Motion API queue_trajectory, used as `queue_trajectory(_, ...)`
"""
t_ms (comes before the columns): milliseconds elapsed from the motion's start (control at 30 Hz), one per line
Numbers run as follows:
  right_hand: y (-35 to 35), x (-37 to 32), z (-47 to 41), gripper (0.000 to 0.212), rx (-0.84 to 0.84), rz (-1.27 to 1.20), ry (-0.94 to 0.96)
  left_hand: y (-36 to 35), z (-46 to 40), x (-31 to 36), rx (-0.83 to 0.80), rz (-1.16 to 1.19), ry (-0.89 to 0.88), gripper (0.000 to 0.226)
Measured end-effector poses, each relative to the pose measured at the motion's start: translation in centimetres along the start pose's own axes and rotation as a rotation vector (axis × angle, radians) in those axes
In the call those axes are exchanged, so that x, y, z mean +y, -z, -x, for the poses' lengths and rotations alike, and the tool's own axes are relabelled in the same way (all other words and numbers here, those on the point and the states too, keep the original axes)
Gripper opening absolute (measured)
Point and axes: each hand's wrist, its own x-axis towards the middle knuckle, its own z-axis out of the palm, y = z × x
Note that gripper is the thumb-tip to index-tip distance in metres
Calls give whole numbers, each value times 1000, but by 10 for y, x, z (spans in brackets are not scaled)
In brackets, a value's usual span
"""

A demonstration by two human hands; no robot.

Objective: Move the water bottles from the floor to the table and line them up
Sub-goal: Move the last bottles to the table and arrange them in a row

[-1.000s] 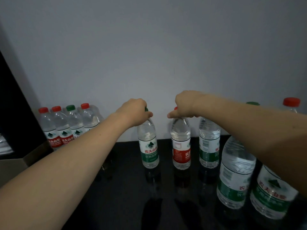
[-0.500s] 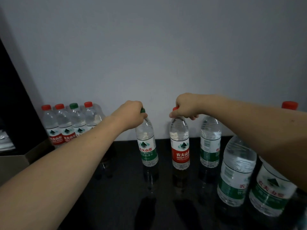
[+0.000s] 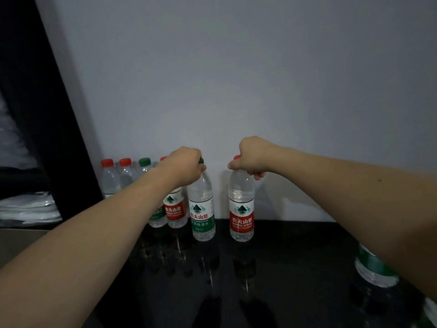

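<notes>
My left hand (image 3: 183,168) grips the green cap and neck of a green-labelled water bottle (image 3: 202,207). My right hand (image 3: 251,156) grips the red cap of a red-labelled water bottle (image 3: 241,209). Both bottles are upright over the glossy black table (image 3: 295,268), close to its back edge, about a hand's width apart. The green-labelled one stands right beside a row of several bottles (image 3: 125,176) lined up along the wall at the left, partly hidden behind my left forearm.
A pale wall rises directly behind the table. At the right, under my right forearm, part of another green-labelled bottle (image 3: 374,268) shows. A dark cabinet (image 3: 35,114) with white folded things (image 3: 28,207) stands at the left.
Both hands have carried their bottles to the left, up to the row by the wall. The bottles that stood at the right are now mostly out of view.
</notes>
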Motion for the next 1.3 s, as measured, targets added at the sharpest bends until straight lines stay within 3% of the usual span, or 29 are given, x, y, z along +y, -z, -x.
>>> queue_trajectory(567,-71,-35,-89,38,152,7,81,-54,-62,-57,99,46,127,20)
queue_trajectory(933,-77,-39,-96,39,104,62,79,-62,-61,-55,149,85,170,21)
queue_trajectory(1033,-59,-38,-82,44,1,-24,30,-56,-50,-47,205,151,221,27)
queue_trajectory(1133,-22,-31,-54,39,20,-91,52,-40,-21,-41,369,249,221,38)
queue_trajectory(1300,41,1,25,47,86,166,72,4,34,-10,379,244,96,46)
